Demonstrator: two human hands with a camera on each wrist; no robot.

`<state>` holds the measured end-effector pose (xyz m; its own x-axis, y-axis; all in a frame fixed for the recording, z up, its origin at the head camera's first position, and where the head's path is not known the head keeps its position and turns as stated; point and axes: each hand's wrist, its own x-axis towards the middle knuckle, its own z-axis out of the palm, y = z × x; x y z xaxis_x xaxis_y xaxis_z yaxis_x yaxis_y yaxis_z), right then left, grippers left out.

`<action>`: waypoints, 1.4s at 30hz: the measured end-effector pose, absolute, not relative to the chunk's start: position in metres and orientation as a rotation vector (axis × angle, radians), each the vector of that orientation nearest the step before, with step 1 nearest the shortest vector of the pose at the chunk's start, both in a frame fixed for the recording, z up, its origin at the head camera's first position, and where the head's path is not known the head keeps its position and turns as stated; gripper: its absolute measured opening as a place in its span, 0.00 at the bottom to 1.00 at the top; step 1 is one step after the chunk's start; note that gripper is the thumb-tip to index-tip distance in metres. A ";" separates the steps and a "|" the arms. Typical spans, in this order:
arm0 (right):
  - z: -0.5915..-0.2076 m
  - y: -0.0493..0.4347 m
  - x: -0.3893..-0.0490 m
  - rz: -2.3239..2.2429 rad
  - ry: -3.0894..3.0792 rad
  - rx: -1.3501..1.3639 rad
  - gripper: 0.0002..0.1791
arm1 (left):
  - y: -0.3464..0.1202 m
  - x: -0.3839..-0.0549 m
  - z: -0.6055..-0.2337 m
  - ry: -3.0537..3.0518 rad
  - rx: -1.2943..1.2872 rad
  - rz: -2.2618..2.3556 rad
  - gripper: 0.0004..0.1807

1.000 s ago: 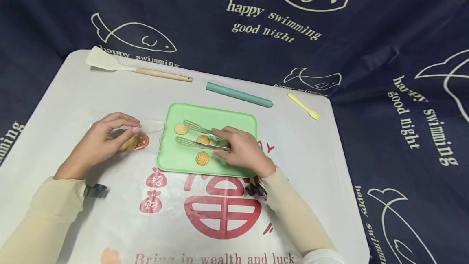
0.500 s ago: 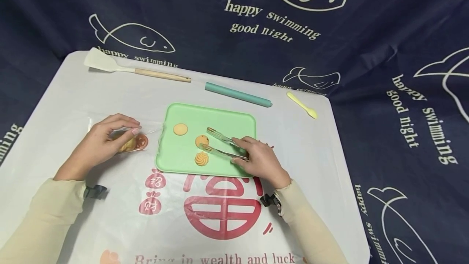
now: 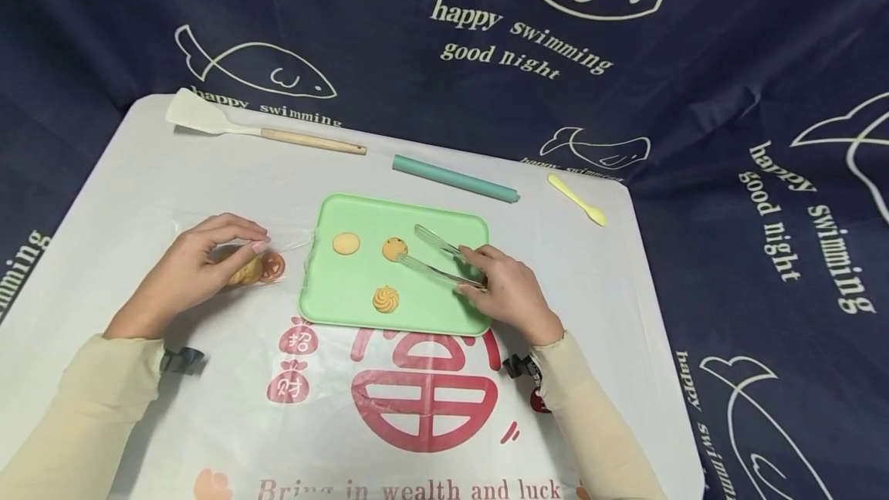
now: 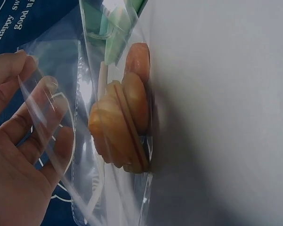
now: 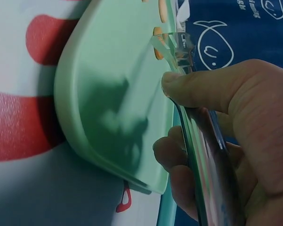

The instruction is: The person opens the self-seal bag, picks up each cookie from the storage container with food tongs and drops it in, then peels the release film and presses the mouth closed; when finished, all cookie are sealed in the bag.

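Observation:
My right hand [image 3: 510, 288] grips metal tongs [image 3: 444, 271] above the right part of a green tray [image 3: 430, 307]. The arms of the tongs are spread, with one tip at the edge of a chip-dotted cookie [image 3: 394, 248]. To its left lies a plain round cookie [image 3: 346, 243]. A swirled cookie [image 3: 385, 299] sits nearer the front. Left of the tray, my left hand [image 3: 197, 265] pinches the edge of a clear plastic bag [image 4: 52, 52] between thumb and fingers. Several cookies [image 4: 115, 129] are inside, one a brown pretzel-shaped piece [image 3: 272, 267].
Along the table's far edge lie a white spatula [image 3: 197, 114] with a wooden handle, a teal stick [image 3: 454, 178] and a yellow spoon [image 3: 578, 200]. A dark blue printed curtain [image 3: 389, 37] hangs behind the white table [image 3: 229, 423].
The tongs pulled back to the right. The chip-dotted cookie slid away from the swirled cookie, toward the far side of the tray. My left hand stayed in place.

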<state>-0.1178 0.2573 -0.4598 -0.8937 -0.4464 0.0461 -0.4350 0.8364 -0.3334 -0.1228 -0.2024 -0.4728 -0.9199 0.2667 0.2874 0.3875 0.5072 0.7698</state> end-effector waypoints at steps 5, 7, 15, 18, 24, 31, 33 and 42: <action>-0.460 0.258 -0.119 -0.540 2.983 -0.698 0.35 | -0.203 -0.123 -0.472 -2.629 -0.548 -1.388 0.04; -0.461 0.257 -0.119 -0.555 2.976 -0.702 0.35 | -0.203 -0.123 -0.472 -2.629 -0.544 -1.386 0.04; -0.463 0.250 -0.119 -0.562 2.949 -0.720 0.35 | -0.203 -0.123 -0.474 -2.617 -0.559 -1.379 0.05; -0.464 0.248 -0.120 -0.557 2.948 -0.725 0.34 | -0.203 -0.123 -0.473 -2.623 -0.550 -1.377 0.05; -0.466 0.243 -0.122 -0.555 2.943 -0.765 0.32 | -0.203 -0.123 -0.473 -2.634 -0.541 -1.383 0.05; -0.467 0.240 -0.121 -0.557 2.961 -0.780 0.29 | -0.204 -0.123 -0.474 -2.627 -0.554 -1.385 0.04; -0.467 0.240 -0.121 -0.557 2.964 -0.785 0.28 | -0.204 -0.122 -0.474 -2.625 -0.553 -1.379 0.04; -0.468 0.240 -0.120 -0.585 2.966 -0.801 0.27 | -0.206 -0.121 -0.472 -2.624 -0.551 -1.366 0.04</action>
